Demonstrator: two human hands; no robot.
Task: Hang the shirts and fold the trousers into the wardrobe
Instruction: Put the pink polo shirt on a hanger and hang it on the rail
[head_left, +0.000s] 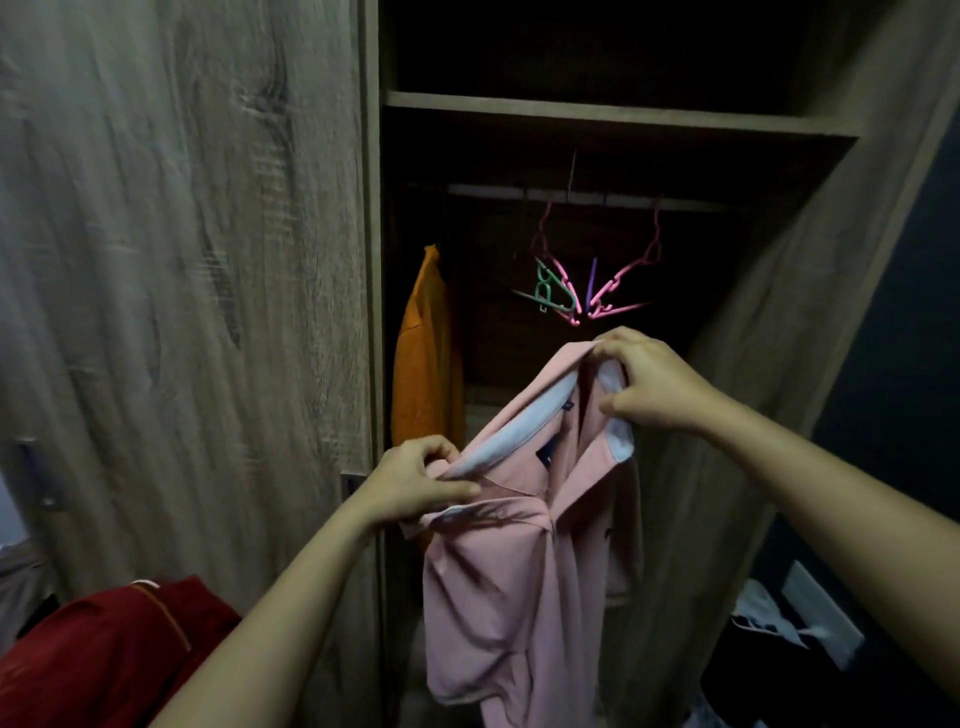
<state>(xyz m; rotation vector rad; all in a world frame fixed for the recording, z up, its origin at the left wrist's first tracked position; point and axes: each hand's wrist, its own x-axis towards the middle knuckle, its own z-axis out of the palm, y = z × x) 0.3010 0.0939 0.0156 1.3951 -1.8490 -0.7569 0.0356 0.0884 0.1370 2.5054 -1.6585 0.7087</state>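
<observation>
1. Right now your left hand (423, 480) is pinched closed on the lower end of the white-lined collar of the pale pink cotton polo shirt (519, 561), thumb on top and fingers tucked under the fabric.
2. Your right hand (647, 382) is closed on the upper end of that same collar, holding it higher, so the neck opening is stretched in a slant between the two hands and the body of the shirt hangs free in front of the open wooden wardrobe (618, 111).
3. To do this step well, keep the collar taut and level it out; judging by the slant, the lower side would slip off a hanger first.
4. No hanger is in the shirt yet. You will probably need to free one hand, so gather the collar into a single grip before you let go.
5. The cluster of pink, green and purple plastic hangers (584, 291) hangs from the metal rail (592, 200) just above and behind your right hand, near enough to reach.
6. Feed the hanger through the neck, one shoulder at a time, so as not to stretch the collar.
7. An orange shirt (423, 364) already hangs at the left end of the rail; aim for the bare stretch beside it.
8. A dark red garment (104, 654) lies low at your left, apparently waiting.
</observation>
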